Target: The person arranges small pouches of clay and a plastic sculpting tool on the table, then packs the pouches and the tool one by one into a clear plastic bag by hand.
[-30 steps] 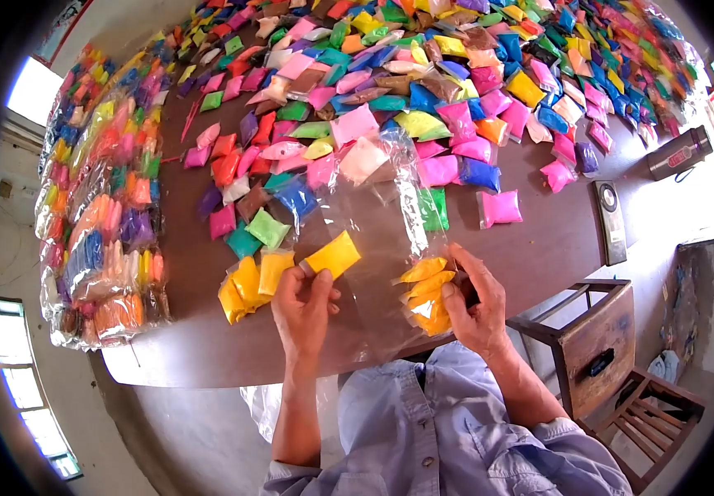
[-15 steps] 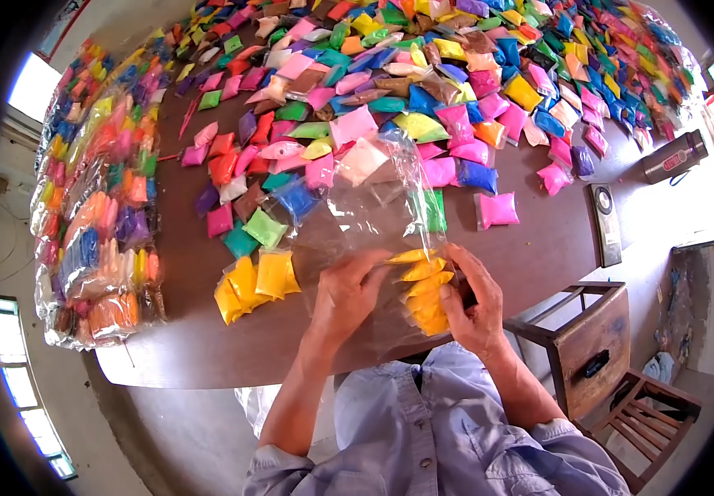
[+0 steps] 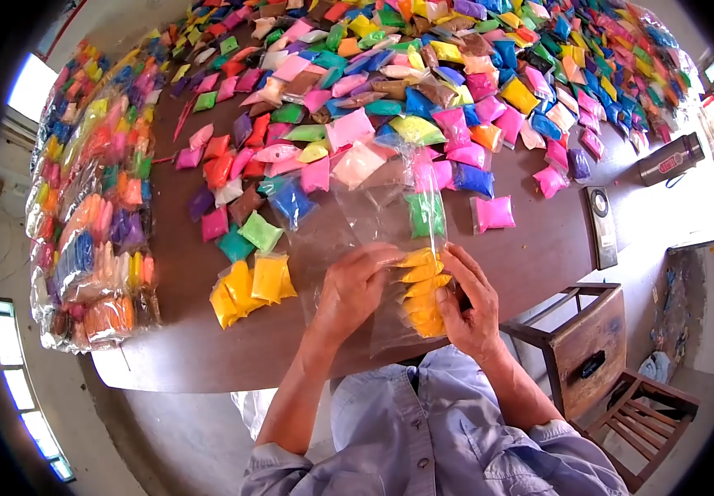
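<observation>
A clear plastic bag [image 3: 373, 211] spreads over the table in front of me, its far end reaching the heap. Inside its right side lies an overlapping row of yellow packets [image 3: 421, 302], soft and pillow-shaped. My left hand [image 3: 350, 293] is closed, its fingertips pinching the bag by the top of the row. My right hand [image 3: 474, 306] grips the bag along the row's right side, thumb toward the packets and fingers bent around the edge. A green packet [image 3: 427, 215] shows just beyond the row. Left of my hands lies a small group of loose yellow packets [image 3: 251, 289].
A large heap of colourful packets [image 3: 390, 87] covers the far table. Big clear bags of packets [image 3: 96, 248] stand along the left edge. At right are a dark flask [image 3: 671, 159], a flat scale-like device [image 3: 601, 223] and a wooden chair [image 3: 584, 351].
The upper part of the bag has shifted, and the green packet shows more fully. Both hands keep nearly the same place, and the view has moved slightly.
</observation>
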Demonstrator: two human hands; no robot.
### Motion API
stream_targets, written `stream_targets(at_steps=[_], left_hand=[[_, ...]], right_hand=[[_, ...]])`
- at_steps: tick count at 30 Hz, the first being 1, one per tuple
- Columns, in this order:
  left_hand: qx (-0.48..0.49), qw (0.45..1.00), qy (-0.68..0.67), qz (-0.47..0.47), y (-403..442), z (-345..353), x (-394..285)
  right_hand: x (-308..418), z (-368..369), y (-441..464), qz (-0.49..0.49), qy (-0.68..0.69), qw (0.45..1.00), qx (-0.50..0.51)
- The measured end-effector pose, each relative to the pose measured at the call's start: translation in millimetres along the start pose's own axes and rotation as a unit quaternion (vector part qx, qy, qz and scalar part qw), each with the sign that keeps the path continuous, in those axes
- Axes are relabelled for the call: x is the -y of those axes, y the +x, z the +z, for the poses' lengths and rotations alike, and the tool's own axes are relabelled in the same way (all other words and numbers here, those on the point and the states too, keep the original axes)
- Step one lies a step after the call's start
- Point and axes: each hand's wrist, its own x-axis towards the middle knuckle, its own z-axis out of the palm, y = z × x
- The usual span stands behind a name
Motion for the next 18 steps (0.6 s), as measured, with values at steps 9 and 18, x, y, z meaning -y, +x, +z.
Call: stream_targets(at_steps=[9, 18], left_hand=[[0.011, 0.999, -0.021, -0.034, -14, -6, -5], [-0.009, 0.995, 0.018, -0.096, -40, -6, -16]], right_hand=[[9, -1, -2, 0.001, -0.024, 0.999, 0.024], [11, 5, -4, 0.025, 0.017, 0.998, 0.064]])
